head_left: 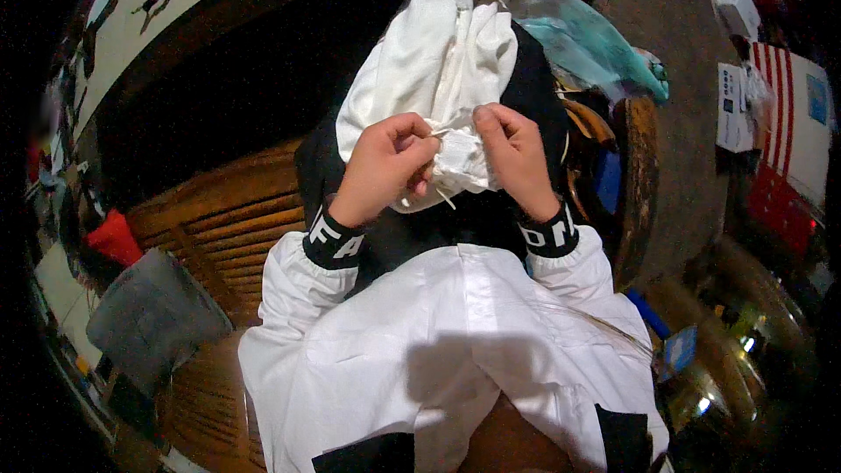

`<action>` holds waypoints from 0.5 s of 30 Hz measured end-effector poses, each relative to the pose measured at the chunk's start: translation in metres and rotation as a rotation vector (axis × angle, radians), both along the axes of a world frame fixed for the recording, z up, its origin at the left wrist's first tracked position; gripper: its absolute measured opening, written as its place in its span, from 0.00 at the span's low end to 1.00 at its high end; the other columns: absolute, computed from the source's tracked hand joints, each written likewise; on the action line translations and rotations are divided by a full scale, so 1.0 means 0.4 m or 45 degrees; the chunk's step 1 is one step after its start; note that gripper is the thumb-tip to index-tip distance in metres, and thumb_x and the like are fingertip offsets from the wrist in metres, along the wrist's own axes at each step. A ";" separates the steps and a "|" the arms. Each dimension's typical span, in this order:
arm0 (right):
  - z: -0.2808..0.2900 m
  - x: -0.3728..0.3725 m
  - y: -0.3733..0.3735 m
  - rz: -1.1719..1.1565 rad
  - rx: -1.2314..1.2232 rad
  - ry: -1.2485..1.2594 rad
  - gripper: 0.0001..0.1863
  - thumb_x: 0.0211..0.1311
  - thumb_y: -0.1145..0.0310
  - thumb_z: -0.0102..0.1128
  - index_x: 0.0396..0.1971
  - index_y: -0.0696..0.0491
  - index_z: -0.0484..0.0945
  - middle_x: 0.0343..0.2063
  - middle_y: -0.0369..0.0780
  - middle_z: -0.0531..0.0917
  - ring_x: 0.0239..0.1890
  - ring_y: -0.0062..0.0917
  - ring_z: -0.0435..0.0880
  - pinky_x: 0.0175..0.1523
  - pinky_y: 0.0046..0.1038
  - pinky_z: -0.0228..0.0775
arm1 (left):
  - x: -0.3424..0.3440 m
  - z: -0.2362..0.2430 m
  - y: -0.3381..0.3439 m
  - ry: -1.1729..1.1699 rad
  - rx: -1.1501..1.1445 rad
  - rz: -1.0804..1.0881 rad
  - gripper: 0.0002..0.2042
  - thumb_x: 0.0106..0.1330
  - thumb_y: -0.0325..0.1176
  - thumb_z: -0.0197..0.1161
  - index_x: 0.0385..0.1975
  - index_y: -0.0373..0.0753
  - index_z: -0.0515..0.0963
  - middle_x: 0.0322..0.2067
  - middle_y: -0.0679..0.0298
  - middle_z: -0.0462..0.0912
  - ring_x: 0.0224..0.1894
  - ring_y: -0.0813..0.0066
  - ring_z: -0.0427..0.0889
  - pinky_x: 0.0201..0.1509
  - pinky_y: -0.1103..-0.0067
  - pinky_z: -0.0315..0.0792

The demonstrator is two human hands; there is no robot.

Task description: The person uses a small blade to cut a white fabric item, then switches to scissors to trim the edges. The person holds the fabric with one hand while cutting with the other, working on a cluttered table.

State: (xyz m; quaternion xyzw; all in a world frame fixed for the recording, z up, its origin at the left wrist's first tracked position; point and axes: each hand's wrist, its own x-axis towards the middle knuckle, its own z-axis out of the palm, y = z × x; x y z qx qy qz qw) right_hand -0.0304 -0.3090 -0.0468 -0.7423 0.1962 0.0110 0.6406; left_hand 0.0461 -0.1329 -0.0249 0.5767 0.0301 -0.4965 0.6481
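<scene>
Across my lap lies a white fabric piece [399, 61], gathered in folds, with a seam running down its middle. Its near end is a bunched, crinkled section [460, 153], and a thin white cord end [449, 201] hangs loose below it. My left hand [390, 162] is closed in a pinch on the left edge of the bunched section, where a bit of white cord shows at the fingertips. Thumb and bent fingers of my right hand [515, 147] grip the fabric's upper right edge. The fingertips partly hide what each pinch holds.
Under me is a slatted wooden bench [228, 219], with a grey cushion [158, 320] and a red cloth [114, 238] at left. A teal plastic bag [596, 48] lies beyond the wooden armrest [637, 175]. White boxes [734, 109] and a red-striped carton [793, 114] stand far right.
</scene>
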 end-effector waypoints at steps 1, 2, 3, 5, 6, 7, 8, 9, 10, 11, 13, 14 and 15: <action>0.012 0.001 -0.011 0.004 0.019 -0.012 0.18 0.69 0.60 0.49 0.29 0.60 0.78 0.22 0.32 0.77 0.26 0.12 0.70 0.32 0.19 0.63 | 0.005 0.000 -0.001 0.002 0.024 -0.008 0.06 0.64 0.29 0.58 0.29 0.34 0.72 0.17 0.69 0.75 0.16 0.85 0.73 0.19 0.87 0.67; 0.024 0.001 -0.025 0.007 0.038 -0.024 0.17 0.69 0.61 0.50 0.30 0.61 0.78 0.23 0.33 0.77 0.27 0.12 0.70 0.33 0.18 0.64 | 0.009 -0.005 0.000 0.010 0.021 0.008 0.06 0.64 0.29 0.58 0.29 0.34 0.72 0.17 0.68 0.75 0.15 0.84 0.73 0.19 0.87 0.67; 0.029 -0.003 -0.037 0.011 0.057 -0.034 0.16 0.68 0.63 0.50 0.30 0.61 0.78 0.24 0.33 0.78 0.28 0.13 0.71 0.34 0.18 0.64 | 0.008 -0.014 0.001 0.021 0.018 0.024 0.06 0.64 0.29 0.58 0.29 0.34 0.72 0.17 0.68 0.75 0.15 0.84 0.73 0.19 0.87 0.67; 0.029 -0.019 -0.059 0.048 0.112 -0.004 0.13 0.67 0.65 0.52 0.33 0.60 0.78 0.27 0.34 0.79 0.29 0.13 0.72 0.35 0.18 0.64 | 0.008 -0.027 0.005 0.027 0.001 0.058 0.05 0.63 0.28 0.58 0.29 0.34 0.72 0.17 0.67 0.75 0.15 0.83 0.72 0.19 0.87 0.66; 0.031 -0.025 -0.070 0.065 0.133 0.013 0.12 0.66 0.66 0.53 0.34 0.60 0.78 0.28 0.34 0.79 0.30 0.13 0.72 0.35 0.19 0.64 | 0.009 -0.033 0.004 0.014 -0.003 0.066 0.05 0.63 0.29 0.58 0.29 0.35 0.72 0.17 0.68 0.74 0.14 0.83 0.71 0.18 0.87 0.65; 0.034 -0.029 -0.072 0.025 0.087 0.007 0.10 0.64 0.67 0.55 0.34 0.60 0.78 0.28 0.35 0.79 0.30 0.15 0.73 0.35 0.19 0.65 | 0.010 -0.039 0.004 0.000 -0.006 0.075 0.05 0.63 0.29 0.58 0.29 0.36 0.71 0.17 0.68 0.73 0.14 0.83 0.70 0.17 0.86 0.65; 0.040 -0.033 -0.067 -0.014 0.042 0.002 0.10 0.62 0.67 0.58 0.34 0.59 0.77 0.28 0.35 0.79 0.30 0.16 0.74 0.36 0.20 0.65 | 0.010 -0.043 0.002 -0.013 -0.010 0.085 0.05 0.63 0.29 0.58 0.29 0.38 0.71 0.16 0.69 0.72 0.13 0.84 0.69 0.16 0.86 0.64; 0.047 -0.033 -0.058 -0.043 0.007 -0.006 0.09 0.59 0.68 0.60 0.33 0.59 0.77 0.28 0.36 0.79 0.30 0.17 0.74 0.36 0.20 0.65 | 0.012 -0.037 0.003 -0.014 0.001 0.101 0.05 0.63 0.29 0.58 0.29 0.38 0.70 0.16 0.69 0.72 0.13 0.83 0.69 0.16 0.86 0.64; 0.056 -0.035 -0.052 -0.093 -0.221 -0.058 0.10 0.57 0.68 0.63 0.32 0.58 0.77 0.27 0.37 0.78 0.30 0.19 0.75 0.36 0.21 0.66 | 0.011 -0.033 0.000 -0.006 -0.003 0.115 0.05 0.63 0.29 0.58 0.29 0.37 0.70 0.17 0.68 0.73 0.14 0.83 0.70 0.17 0.86 0.65; 0.067 -0.039 -0.045 -0.141 -0.449 -0.109 0.10 0.54 0.68 0.65 0.31 0.58 0.76 0.26 0.38 0.77 0.29 0.21 0.75 0.36 0.21 0.66 | 0.010 -0.029 -0.002 0.002 -0.008 0.131 0.05 0.63 0.28 0.58 0.29 0.36 0.71 0.17 0.67 0.74 0.14 0.83 0.71 0.17 0.86 0.65; 0.086 -0.048 -0.011 -0.243 -0.551 -0.096 0.14 0.45 0.66 0.72 0.26 0.56 0.75 0.22 0.39 0.74 0.26 0.27 0.75 0.34 0.24 0.67 | 0.005 -0.018 0.000 -0.011 0.014 0.147 0.05 0.63 0.28 0.57 0.28 0.35 0.71 0.18 0.67 0.75 0.15 0.83 0.71 0.18 0.86 0.66; 0.099 -0.048 0.007 -0.184 -0.507 -0.027 0.15 0.45 0.65 0.72 0.25 0.56 0.75 0.22 0.39 0.75 0.24 0.26 0.75 0.32 0.25 0.68 | -0.002 -0.008 -0.005 -0.030 0.034 0.148 0.04 0.64 0.28 0.57 0.28 0.35 0.71 0.17 0.67 0.74 0.15 0.83 0.72 0.18 0.86 0.66; 0.097 -0.044 0.020 -0.106 -0.467 -0.010 0.14 0.46 0.67 0.71 0.27 0.57 0.75 0.22 0.36 0.75 0.24 0.20 0.73 0.30 0.21 0.65 | -0.006 0.000 -0.009 -0.049 0.051 0.144 0.04 0.64 0.28 0.57 0.28 0.35 0.71 0.17 0.67 0.74 0.15 0.83 0.72 0.19 0.86 0.66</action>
